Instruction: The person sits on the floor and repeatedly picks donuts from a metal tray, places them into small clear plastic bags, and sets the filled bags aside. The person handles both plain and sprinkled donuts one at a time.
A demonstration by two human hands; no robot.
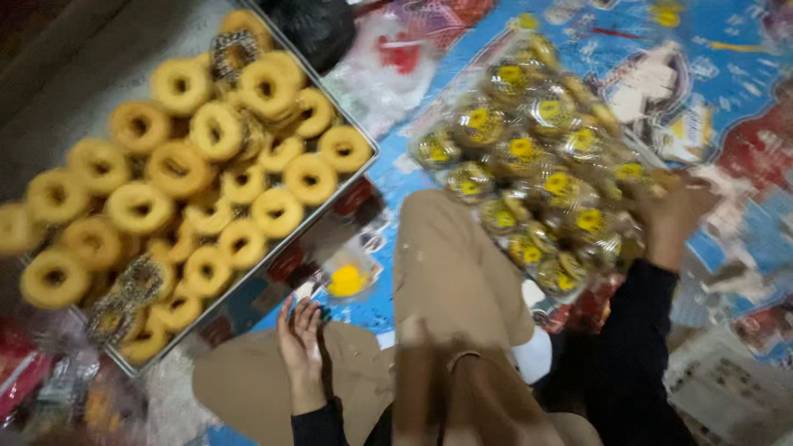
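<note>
My left hand (300, 343) rests low in the frame, fingers loosely apart, holding nothing, just below the near edge of a metal tray (339, 219). Several plain golden doughnuts (206, 157) are piled in the tray, with a few sprinkled ones (136, 285) among them. My right hand (673, 216) reaches out to the right and touches the edge of a heap of clear-wrapped doughnuts with round yellow stickers (537, 177); motion blur hides its fingers. My tan-clothed knee (450, 272) lies between both hands.
A small clear wrapper with a yellow sticker (347, 279) lies beside the tray's corner. A colourful blue printed mat (727, 99) covers the floor. A dark bag (310, 25) sits at the top. Red packets (21, 372) lie at the lower left.
</note>
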